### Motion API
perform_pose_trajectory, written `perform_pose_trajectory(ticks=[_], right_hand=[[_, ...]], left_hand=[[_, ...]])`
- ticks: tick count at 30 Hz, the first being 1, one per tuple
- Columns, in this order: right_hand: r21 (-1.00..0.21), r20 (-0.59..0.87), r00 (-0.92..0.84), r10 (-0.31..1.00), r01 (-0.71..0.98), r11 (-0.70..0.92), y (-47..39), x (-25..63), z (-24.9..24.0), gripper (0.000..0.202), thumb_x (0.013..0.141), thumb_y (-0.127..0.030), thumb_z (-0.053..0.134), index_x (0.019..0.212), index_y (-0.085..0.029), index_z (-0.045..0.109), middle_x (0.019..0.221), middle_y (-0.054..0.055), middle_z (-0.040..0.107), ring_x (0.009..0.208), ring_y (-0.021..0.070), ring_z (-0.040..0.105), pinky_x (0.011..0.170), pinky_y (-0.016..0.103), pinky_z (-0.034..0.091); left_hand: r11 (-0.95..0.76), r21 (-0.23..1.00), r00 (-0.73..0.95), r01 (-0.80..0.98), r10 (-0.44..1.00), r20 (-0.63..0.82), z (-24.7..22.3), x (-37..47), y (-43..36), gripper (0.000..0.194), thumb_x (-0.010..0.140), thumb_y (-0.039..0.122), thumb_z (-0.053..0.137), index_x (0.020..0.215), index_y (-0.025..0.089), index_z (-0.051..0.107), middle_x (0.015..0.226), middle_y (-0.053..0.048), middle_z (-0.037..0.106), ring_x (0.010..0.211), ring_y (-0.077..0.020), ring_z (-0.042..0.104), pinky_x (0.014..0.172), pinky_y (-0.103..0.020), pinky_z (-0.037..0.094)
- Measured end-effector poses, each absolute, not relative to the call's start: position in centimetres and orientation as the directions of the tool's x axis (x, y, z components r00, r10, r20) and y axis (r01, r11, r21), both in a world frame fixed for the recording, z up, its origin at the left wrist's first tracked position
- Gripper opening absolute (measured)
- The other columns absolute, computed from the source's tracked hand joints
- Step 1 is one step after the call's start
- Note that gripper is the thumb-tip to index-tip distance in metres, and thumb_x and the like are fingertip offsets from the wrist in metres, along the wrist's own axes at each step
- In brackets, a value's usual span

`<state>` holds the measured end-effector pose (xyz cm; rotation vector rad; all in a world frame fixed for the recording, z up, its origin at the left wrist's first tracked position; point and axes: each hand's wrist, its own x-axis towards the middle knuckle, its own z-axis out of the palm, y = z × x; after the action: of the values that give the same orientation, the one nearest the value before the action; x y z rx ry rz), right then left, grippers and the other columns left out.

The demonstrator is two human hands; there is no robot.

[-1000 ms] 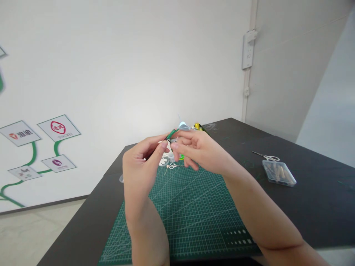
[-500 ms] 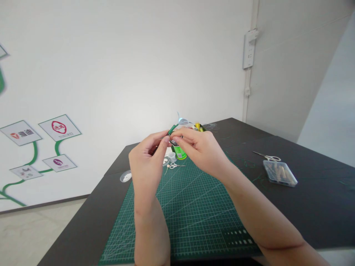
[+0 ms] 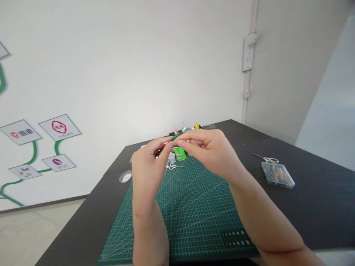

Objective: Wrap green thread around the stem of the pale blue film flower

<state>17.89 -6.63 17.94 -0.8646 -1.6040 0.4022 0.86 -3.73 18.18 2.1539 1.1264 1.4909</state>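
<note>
My left hand [image 3: 149, 159] and my right hand [image 3: 209, 149] meet over the far part of the green cutting mat [image 3: 194, 207], raised above it. Between their pinched fingertips is a thin green strip [image 3: 178, 136], slanting up to the right; its exact kind is too small to make out. A dark slender piece [image 3: 158, 152] shows inside the left fingers, and I cannot tell whether it joins the strip. Beyond the hands stands a bright green can [image 3: 180, 153], partly covered by the right fingers. Small white-handled scissors [image 3: 175, 167] lie on the mat below.
On the black table [image 3: 310, 218], a clear plastic box [image 3: 277, 175] of small pieces sits at right, with larger scissors [image 3: 265, 158] behind it. A round clear dish [image 3: 125, 176] with white bits lies at left. A white wall [image 3: 166, 66] rises behind the table.
My right hand has shifted slightly right, its fingers now covering more of the green strip. The strip lies flatter than before. Both hands still pinch close together.
</note>
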Motion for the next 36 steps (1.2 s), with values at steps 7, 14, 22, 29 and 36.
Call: perform_pose_trajectory(ticks=[7, 14, 22, 29, 36], right_hand=[[-0.684, 0.714, -0.002, 0.700, 0.213, 0.698, -7.4, 18.3, 17.9, 0.019, 0.091, -0.032, 0.071, 0.084, -0.019, 0.084, 0.053, -0.004, 0.047, 0.050, 0.0085, 0.033, 0.047, 0.026, 0.026], [-0.641, 0.766, 0.135, 0.628, 0.237, 0.730, -8.9, 18.4, 18.4, 0.016, 0.089, -0.029, 0.075, 0.079, -0.023, 0.086, 0.048, -0.003, 0.050, 0.048, 0.0091, 0.036, 0.044, 0.026, 0.028], [-0.592, 0.805, 0.196, 0.561, 0.347, 0.728, -9.8, 19.1, 18.7, 0.014, 0.086, -0.025, 0.078, 0.075, -0.025, 0.086, 0.048, -0.002, 0.053, 0.047, 0.0094, 0.037, 0.043, 0.026, 0.029], [-0.632, 0.774, 0.215, 0.595, 0.323, 0.705, -8.3, 19.3, 18.5, 0.012, 0.086, -0.029, 0.079, 0.076, -0.026, 0.086, 0.058, 0.002, 0.064, 0.057, 0.0145, 0.054, 0.047, 0.028, 0.036], [-0.724, 0.684, 0.143, 0.715, 0.250, 0.643, -6.3, 19.7, 18.2, 0.016, 0.086, -0.035, 0.077, 0.081, -0.022, 0.086, 0.074, 0.006, 0.074, 0.071, 0.0188, 0.063, 0.055, 0.030, 0.041]], left_hand=[[-0.647, 0.575, 0.218, 0.501, 0.737, 0.640, 18.3, 0.7, -4.0, 0.020, 0.094, 0.030, 0.067, 0.104, 0.029, 0.084, 0.079, 0.001, 0.079, 0.069, -0.0144, 0.068, 0.061, -0.026, 0.048], [-0.635, 0.532, 0.432, 0.561, 0.772, 0.466, 18.6, 0.3, -4.4, 0.020, 0.093, 0.023, 0.065, 0.086, 0.028, 0.083, 0.078, 0.005, 0.079, 0.066, -0.0125, 0.065, 0.060, -0.026, 0.043], [-0.673, 0.534, 0.620, 0.512, 0.720, 0.313, 18.4, -0.2, -6.1, 0.019, 0.091, 0.019, 0.072, 0.095, 0.032, 0.084, 0.081, 0.009, 0.081, 0.066, -0.0122, 0.069, 0.062, -0.024, 0.047], [-0.741, 0.445, 0.647, 0.503, 0.664, 0.374, 18.4, -0.7, -7.8, 0.016, 0.093, 0.020, 0.072, 0.095, 0.031, 0.083, 0.077, 0.009, 0.080, 0.056, -0.0094, 0.063, 0.049, -0.021, 0.037], [-0.792, 0.408, 0.639, 0.453, 0.608, 0.471, 18.7, -1.2, -8.4, 0.011, 0.091, 0.017, 0.074, 0.087, 0.027, 0.077, 0.073, 0.011, 0.077, 0.057, -0.0064, 0.064, 0.054, -0.018, 0.041]])
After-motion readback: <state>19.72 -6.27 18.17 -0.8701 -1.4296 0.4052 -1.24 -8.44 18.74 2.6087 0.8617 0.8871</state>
